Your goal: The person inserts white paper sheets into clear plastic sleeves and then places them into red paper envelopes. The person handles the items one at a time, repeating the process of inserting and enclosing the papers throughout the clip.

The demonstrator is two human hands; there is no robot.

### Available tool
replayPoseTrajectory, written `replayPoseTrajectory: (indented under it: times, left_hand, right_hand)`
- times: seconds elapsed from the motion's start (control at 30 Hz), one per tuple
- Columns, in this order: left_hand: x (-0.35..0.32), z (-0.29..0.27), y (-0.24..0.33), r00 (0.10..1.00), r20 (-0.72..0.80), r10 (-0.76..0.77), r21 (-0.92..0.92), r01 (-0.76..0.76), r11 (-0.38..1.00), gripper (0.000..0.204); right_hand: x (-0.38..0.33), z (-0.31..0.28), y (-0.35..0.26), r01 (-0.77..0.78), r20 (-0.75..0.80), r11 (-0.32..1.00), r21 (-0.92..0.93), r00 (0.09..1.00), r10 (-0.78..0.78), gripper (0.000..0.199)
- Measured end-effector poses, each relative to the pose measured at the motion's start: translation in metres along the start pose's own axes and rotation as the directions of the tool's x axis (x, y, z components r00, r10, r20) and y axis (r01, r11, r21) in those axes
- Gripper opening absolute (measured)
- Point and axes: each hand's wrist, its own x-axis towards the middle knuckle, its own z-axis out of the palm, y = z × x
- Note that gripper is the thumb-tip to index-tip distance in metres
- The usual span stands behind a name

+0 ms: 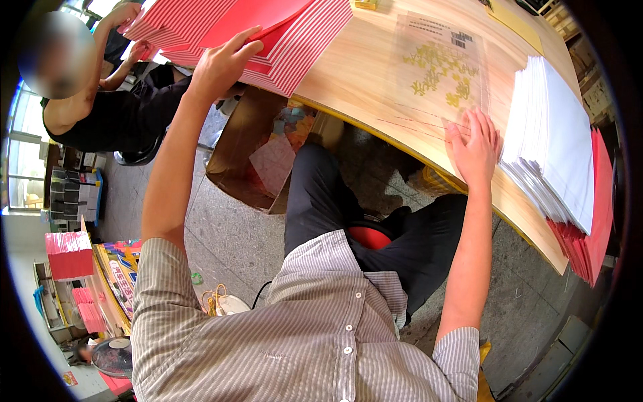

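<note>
left hand (218,63) up at the far left of the table, fingers spread, lying on the top sheet of a thick stack of red card sheets with red-and-white striped edges (268,33) that hangs over the edge of the pale wooden table (362,80); whether the thumb has hooked under that sheet i cannot tell. right hand (474,149) lies flat and open, palm down, fingers together, pressing the near corner of a clear plastic sleeve with gold cut-out shapes inside (439,70), just by the table's front edge. that sleeve looks thin, light and slippery, floppy if lifted by one corner, so a flat palm or a pinch at the near edge seems the place to hold it. its long axis runs away from the person, near end under the right hand, far end toward the table's back. the red sheets look stiffer, light singly but heavy as a stack; they would likely slide off one another, best taken at the overhanging edge. just right of the sleeve sits a tall pile of white paper sheets (549,141) over more red card. below the table, an open brown cardboard box (258,157) on the floor. another person's arm (94,74) reaches in at far left.
</note>
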Motion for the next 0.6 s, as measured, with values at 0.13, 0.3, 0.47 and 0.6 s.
replayPoseTrajectory:
  times: [0.13, 0.3, 0.47, 0.6]
  left_hand:
    - [-0.001, -0.004, 0.002, 0.998, 0.054, -0.039, 0.056, 0.036, 0.998, 0.038]
    - [0.008, -0.014, 0.005, 0.999, 0.009, -0.041, -0.144, 0.042, 0.989, 0.035]
    - [0.016, -0.024, 0.000, 0.983, 0.154, -0.096, -0.261, 0.134, 0.956, 0.034]
    - [0.018, -0.028, -0.001, 0.974, 0.183, -0.135, -0.299, 0.186, 0.936, 0.031]
  right_hand:
    - [0.000, 0.000, 0.000, 0.002, -0.003, 1.000, -0.006, 1.000, -0.002, 0.062]
    - [-0.001, 0.001, 0.001, 0.008, -0.013, 1.000, -0.009, 1.000, -0.008, 0.060]
    - [-0.001, 0.000, 0.000, -0.004, -0.004, 1.000, -0.003, 1.000, 0.004, 0.059]
    - [-0.001, 0.000, 0.000, -0.005, -0.004, 1.000, 0.001, 1.000, 0.005, 0.059]
